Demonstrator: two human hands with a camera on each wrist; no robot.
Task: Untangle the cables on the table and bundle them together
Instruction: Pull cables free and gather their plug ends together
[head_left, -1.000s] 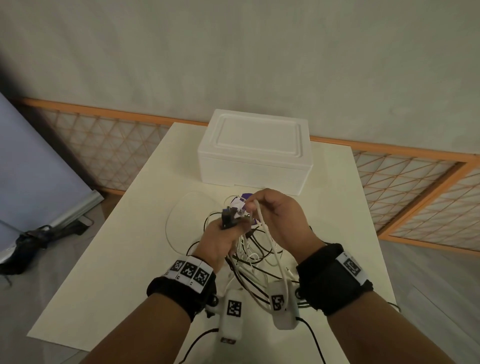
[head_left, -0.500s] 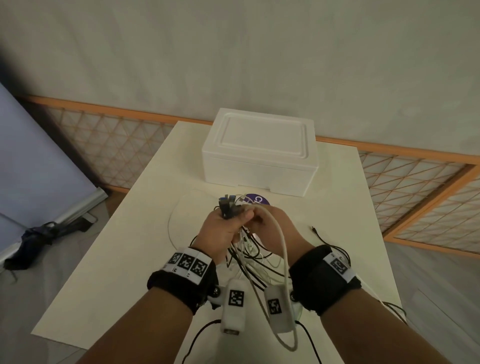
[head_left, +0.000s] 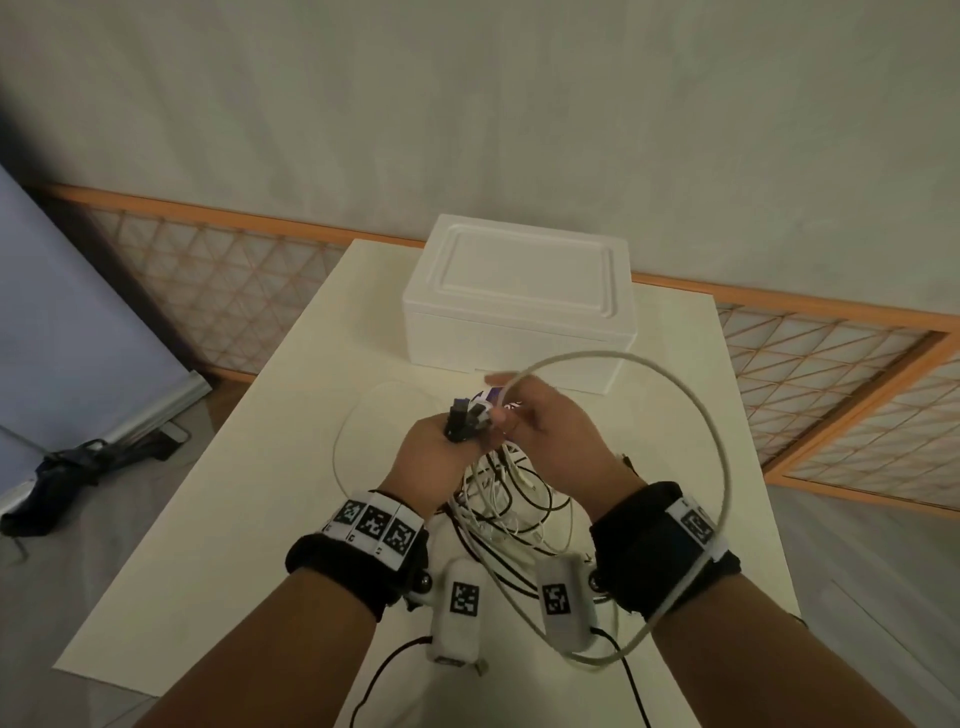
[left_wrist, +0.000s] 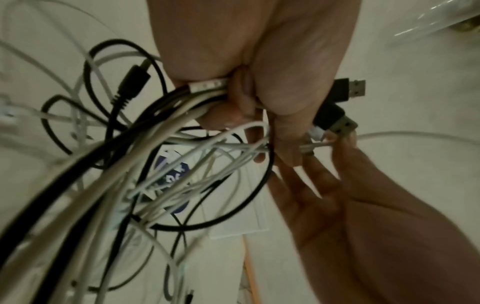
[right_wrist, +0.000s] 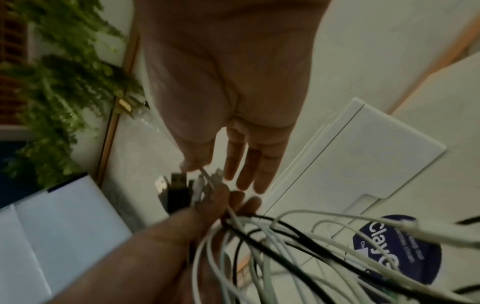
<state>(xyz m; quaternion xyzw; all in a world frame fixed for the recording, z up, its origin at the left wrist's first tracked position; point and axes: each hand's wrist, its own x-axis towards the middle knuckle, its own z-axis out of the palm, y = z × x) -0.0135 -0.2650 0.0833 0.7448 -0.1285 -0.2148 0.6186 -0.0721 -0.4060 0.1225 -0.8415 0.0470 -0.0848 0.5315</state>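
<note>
My left hand (head_left: 441, 452) grips a bunch of black and white cables (head_left: 509, 499) just below their plugs. Two black USB plugs (head_left: 460, 418) stick out above the fist, also plain in the left wrist view (left_wrist: 345, 90). The rest of the tangle hangs down to the table. My right hand (head_left: 550, 441) is beside the plugs, thumb and forefinger pinching the end of a thick white cable (head_left: 711, 431); its other fingers (right_wrist: 249, 168) are straight. That cable arcs wide to the right and passes under my right wrist.
A white foam box (head_left: 519, 301) stands at the back of the cream table (head_left: 234, 519). A white packet with a round blue label (right_wrist: 397, 246) lies under the cables. A thin white cable (head_left: 343, 431) curves over the table to the left. An orange lattice fence runs behind.
The thick white cable, which hung in a narrow loop below my wrists, has swung up and out into a wide arc on the right. My left hand keeps its grip.
</note>
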